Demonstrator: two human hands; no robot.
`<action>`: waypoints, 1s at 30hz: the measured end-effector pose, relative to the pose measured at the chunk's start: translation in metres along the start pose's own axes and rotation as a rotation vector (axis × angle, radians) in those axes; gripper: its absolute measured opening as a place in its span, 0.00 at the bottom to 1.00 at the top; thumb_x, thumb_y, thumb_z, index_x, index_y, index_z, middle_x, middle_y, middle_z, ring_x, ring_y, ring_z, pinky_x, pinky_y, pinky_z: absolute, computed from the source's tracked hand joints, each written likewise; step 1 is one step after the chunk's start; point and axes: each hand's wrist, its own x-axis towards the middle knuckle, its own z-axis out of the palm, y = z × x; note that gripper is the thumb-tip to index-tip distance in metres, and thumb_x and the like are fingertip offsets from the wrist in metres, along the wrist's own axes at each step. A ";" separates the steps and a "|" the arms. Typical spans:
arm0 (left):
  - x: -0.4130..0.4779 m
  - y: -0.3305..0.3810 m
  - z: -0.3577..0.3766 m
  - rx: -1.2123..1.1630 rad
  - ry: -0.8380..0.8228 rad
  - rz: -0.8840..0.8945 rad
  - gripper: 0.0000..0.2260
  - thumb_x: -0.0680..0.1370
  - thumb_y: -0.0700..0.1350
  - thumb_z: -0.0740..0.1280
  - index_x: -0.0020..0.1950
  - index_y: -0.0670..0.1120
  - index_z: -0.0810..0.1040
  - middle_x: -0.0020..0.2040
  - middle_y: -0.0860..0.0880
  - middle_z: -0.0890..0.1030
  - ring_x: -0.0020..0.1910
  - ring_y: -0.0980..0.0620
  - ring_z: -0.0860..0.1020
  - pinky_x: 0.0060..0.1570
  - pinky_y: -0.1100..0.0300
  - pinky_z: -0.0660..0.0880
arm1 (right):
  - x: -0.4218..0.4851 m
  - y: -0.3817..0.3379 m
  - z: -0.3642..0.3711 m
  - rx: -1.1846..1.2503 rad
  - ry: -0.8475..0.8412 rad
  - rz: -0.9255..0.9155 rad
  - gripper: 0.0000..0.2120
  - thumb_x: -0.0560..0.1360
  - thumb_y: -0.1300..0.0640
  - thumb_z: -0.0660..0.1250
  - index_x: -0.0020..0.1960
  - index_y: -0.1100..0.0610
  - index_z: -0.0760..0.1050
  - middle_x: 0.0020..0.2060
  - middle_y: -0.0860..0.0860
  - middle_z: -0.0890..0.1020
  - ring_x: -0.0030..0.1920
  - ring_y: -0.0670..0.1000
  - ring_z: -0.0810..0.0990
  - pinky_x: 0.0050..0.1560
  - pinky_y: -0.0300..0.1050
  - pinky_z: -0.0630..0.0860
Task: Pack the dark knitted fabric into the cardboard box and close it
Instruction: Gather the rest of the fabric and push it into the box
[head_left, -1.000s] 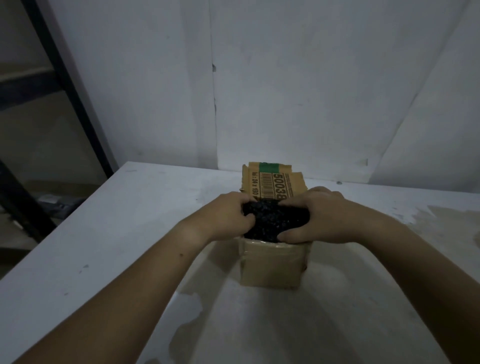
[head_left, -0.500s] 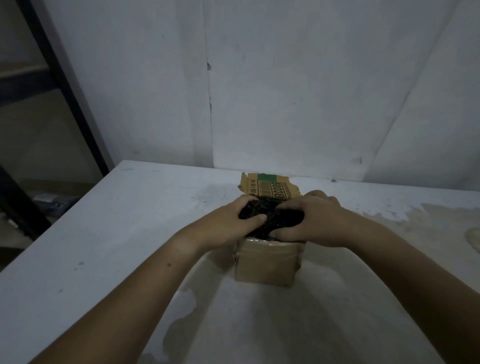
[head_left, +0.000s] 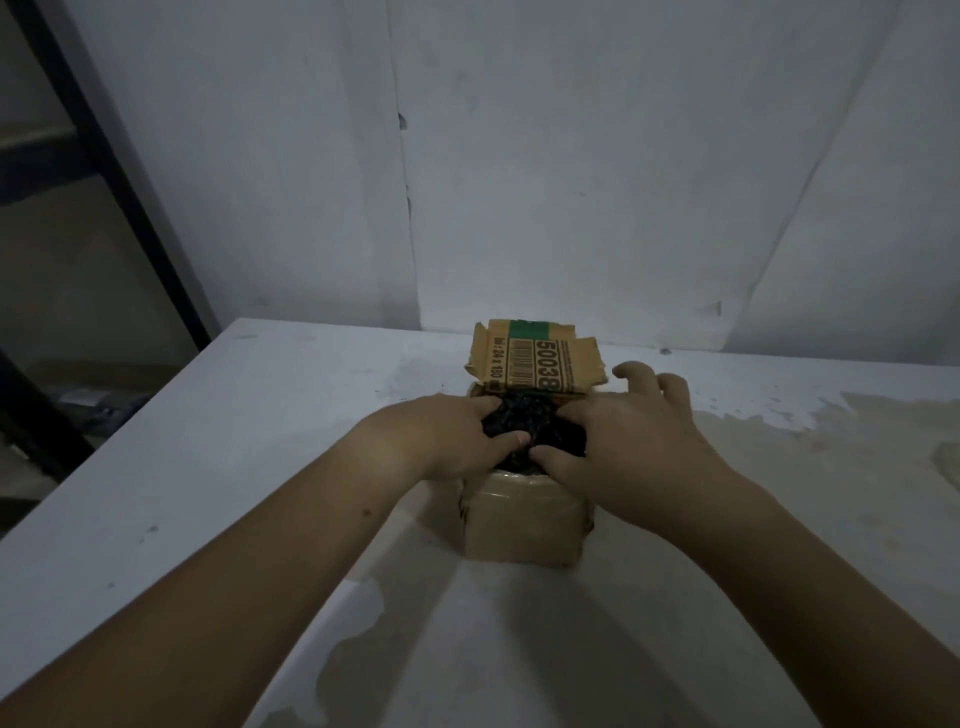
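**Dark knitted fabric (head_left: 524, 421) heaped at the mouth of the cardboard box (head_left: 524, 519)**

Box upright near the middle of a white table (head_left: 208, 467), on a worn beige patch. Top open, back flap (head_left: 535, 364) standing up, printed with a barcode, large digits and a green band. Fabric bulging above the rim, not yet fully inside. Left hand (head_left: 441, 436) clamped on the bundle's left side, thumb across the front, fingertips sunk into the knit. Right hand (head_left: 623, 441) close beside it, thumbs nearly touching, thumb pressing the right front, outer fingers loosely spread and lifted past the box's right edge. Behind, a pale wall (head_left: 571, 156); at far left, a dark metal frame (head_left: 130, 182)
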 end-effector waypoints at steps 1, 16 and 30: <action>0.000 -0.002 0.001 -0.016 0.001 0.010 0.32 0.79 0.67 0.53 0.79 0.56 0.55 0.74 0.47 0.70 0.68 0.45 0.71 0.61 0.55 0.68 | 0.001 -0.001 -0.003 -0.029 -0.054 0.012 0.25 0.74 0.32 0.55 0.57 0.45 0.79 0.56 0.48 0.80 0.69 0.57 0.61 0.65 0.55 0.54; -0.013 -0.017 0.002 -0.188 0.039 0.158 0.24 0.77 0.60 0.60 0.73 0.63 0.61 0.62 0.50 0.76 0.57 0.49 0.76 0.60 0.52 0.72 | 0.019 0.017 -0.014 0.131 -0.284 -0.015 0.32 0.69 0.32 0.68 0.69 0.43 0.69 0.62 0.46 0.78 0.62 0.52 0.74 0.61 0.50 0.67; -0.021 -0.034 0.025 -0.111 0.608 0.306 0.12 0.77 0.50 0.63 0.56 0.58 0.82 0.52 0.61 0.79 0.60 0.54 0.72 0.66 0.45 0.62 | -0.002 0.002 -0.009 0.062 0.026 -0.180 0.19 0.75 0.42 0.66 0.65 0.42 0.75 0.60 0.41 0.80 0.60 0.48 0.75 0.59 0.49 0.63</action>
